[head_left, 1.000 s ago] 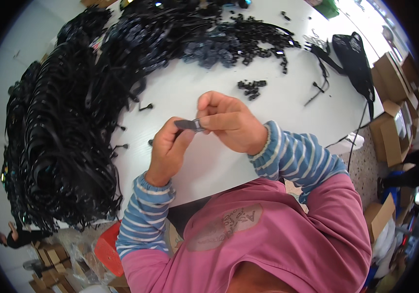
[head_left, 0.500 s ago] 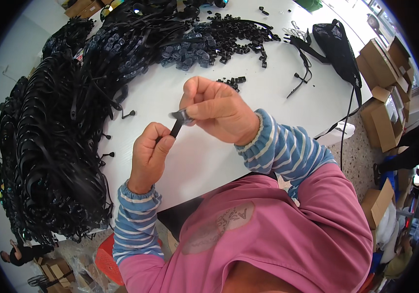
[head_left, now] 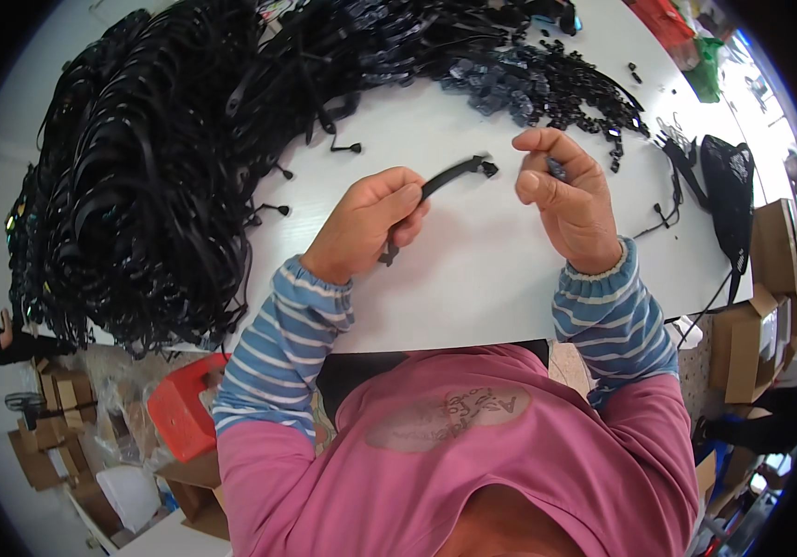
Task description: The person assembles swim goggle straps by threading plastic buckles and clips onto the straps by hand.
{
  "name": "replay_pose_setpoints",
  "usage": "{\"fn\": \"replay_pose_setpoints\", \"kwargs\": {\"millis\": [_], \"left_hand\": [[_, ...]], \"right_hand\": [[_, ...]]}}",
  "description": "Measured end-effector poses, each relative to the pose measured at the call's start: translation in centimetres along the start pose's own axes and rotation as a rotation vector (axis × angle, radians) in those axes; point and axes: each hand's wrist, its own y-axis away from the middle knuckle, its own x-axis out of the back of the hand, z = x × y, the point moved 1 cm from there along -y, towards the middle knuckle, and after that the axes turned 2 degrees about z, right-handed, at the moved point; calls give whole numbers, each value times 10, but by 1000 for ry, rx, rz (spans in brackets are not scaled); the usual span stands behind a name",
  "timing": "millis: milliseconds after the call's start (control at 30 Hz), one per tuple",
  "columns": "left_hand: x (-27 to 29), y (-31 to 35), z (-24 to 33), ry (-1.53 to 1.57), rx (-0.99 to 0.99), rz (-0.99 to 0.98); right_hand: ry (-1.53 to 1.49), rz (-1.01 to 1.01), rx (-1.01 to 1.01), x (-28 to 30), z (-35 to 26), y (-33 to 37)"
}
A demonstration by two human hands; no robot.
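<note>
My left hand [head_left: 380,218] is closed around a flat black strap [head_left: 451,174]. The strap's free part points right over the white table and ends in a small black buckle-like piece [head_left: 487,168]; a short tail hangs below the hand. To the right, my right hand [head_left: 570,195] is apart from the strap. Its thumb and bent fingers hold a small translucent grey plastic piece [head_left: 556,169], partly hidden by the fingers. Beyond that hand lie a pile of similar clear plastic pieces [head_left: 486,85] and many small black pieces [head_left: 584,93].
A large heap of black straps [head_left: 138,186] covers the left of the white table [head_left: 473,288]. A black mesh pouch [head_left: 728,190] with cords lies at the right edge. Cardboard boxes [head_left: 742,348] stand beyond it, and a red stool [head_left: 180,408] is at lower left.
My hands have come apart. The clear piece that sat at the strap's end is now in my right hand, and the black end piece shows. The view has shifted left.
</note>
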Motion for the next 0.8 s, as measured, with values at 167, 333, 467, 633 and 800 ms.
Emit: {"fn": "replay_pose_setpoints", "kwargs": {"millis": [167, 333, 467, 633, 800], "left_hand": [[-3, 0, 0, 44, 71, -120], [1, -1, -7, 27, 109, -216], [0, 2, -4, -155, -105, -101], [18, 11, 8, -478, -201, 26], [20, 19, 11, -1314, -272, 131]], "right_hand": [[144, 29, -75, -20, 10, -5], [267, -107, -18, -27, 20, -5], [396, 38, 52, -25, 22, -4], [355, 236, 19, -15, 17, -6], [223, 313, -65, -6, 14, -7]]}}
